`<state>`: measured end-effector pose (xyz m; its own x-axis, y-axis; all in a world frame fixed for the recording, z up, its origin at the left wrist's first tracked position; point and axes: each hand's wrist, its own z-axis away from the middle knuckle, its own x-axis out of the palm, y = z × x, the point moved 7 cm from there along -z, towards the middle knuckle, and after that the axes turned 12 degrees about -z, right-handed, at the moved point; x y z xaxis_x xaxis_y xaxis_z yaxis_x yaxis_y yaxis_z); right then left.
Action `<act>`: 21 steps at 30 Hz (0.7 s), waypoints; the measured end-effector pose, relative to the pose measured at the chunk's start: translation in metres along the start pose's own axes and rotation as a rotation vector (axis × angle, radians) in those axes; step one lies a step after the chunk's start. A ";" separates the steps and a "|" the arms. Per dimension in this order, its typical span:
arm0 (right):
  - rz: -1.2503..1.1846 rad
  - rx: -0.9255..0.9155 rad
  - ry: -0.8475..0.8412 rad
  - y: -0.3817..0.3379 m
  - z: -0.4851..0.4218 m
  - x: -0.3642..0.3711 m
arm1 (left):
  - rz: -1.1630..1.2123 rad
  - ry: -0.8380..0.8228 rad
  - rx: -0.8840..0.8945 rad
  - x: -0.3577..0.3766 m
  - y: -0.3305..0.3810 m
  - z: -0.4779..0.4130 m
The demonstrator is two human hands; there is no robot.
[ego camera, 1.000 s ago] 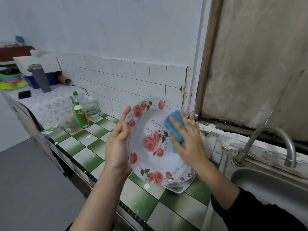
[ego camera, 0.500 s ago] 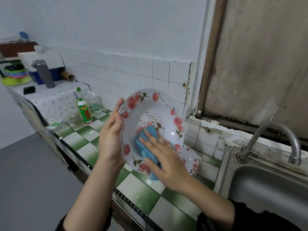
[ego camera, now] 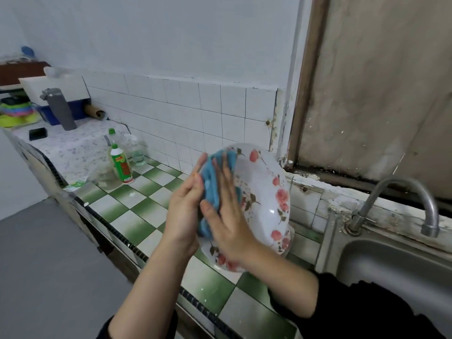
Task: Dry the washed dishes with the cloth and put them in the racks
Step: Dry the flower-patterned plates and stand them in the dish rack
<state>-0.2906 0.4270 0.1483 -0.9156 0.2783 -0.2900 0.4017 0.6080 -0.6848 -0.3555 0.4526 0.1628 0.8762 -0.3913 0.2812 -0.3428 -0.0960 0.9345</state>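
Green-and-white checked tiles run along the counter (ego camera: 137,211) in front of you, white wall tiles behind, a steel sink (ego camera: 396,270) and curved tap (ego camera: 401,181) off to your right. You've got the rose-patterned plate (ego camera: 264,199) up on edge above the counter, tilted, face toward you. Your left hand (ego camera: 183,214) braces its left rim, fingers straight and pointing up, none curled round it that I can see. Your right hand (ego camera: 228,221) lies flat, fingers spread and straight, pressing the blue cloth (ego camera: 210,189) onto the plate's left part, and the cloth is bunched between your two hands. Further left a detergent bottle (ego camera: 121,165) stands on the tiles, well apart from the plate, with a grey flask (ego camera: 61,108) at the far end.
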 end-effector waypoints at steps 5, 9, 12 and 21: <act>0.387 -0.003 -0.270 0.060 0.056 0.001 | 0.032 0.032 -0.014 -0.042 0.014 -0.003; 0.580 0.110 -0.112 0.093 0.036 -0.042 | 0.022 0.040 -0.063 -0.048 0.001 0.001; 0.534 0.125 -0.010 0.078 0.006 -0.046 | 0.003 0.016 -0.030 -0.037 0.006 0.000; 0.413 -0.035 -0.291 0.057 0.035 0.007 | 0.044 0.080 0.013 -0.068 0.032 -0.007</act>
<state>-0.2749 0.4372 0.0842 -0.6441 0.2855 -0.7097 0.7271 0.5168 -0.4519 -0.4237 0.4824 0.1750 0.8843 -0.3215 0.3385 -0.3851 -0.0926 0.9182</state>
